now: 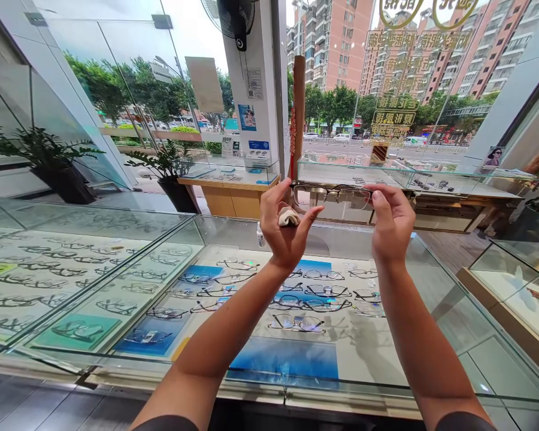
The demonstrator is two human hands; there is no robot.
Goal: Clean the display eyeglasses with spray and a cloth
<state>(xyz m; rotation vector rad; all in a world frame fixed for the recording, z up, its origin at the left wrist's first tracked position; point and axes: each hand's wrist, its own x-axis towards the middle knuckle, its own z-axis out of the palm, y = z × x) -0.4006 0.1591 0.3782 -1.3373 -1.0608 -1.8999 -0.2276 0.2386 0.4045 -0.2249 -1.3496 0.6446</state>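
I hold a pair of thin-framed glasses (336, 194) up at chest height, above the glass display counter (435, 311). My left hand (284, 230) pinches the left end of the frame between thumb and forefinger, with a small crumpled cream cloth (288, 218) tucked against the palm. My right hand (391, 222) grips the right end of the frame with curled fingers. The lenses face me and look clear.
Under the counter glass lie several rows of glasses on white and blue pads (296, 299). A small white bottle (261, 234) stands on the counter top. Another case (49, 269) runs at the left, further glass cases (354, 170) behind. Potted plants (170, 173) stand by the window.
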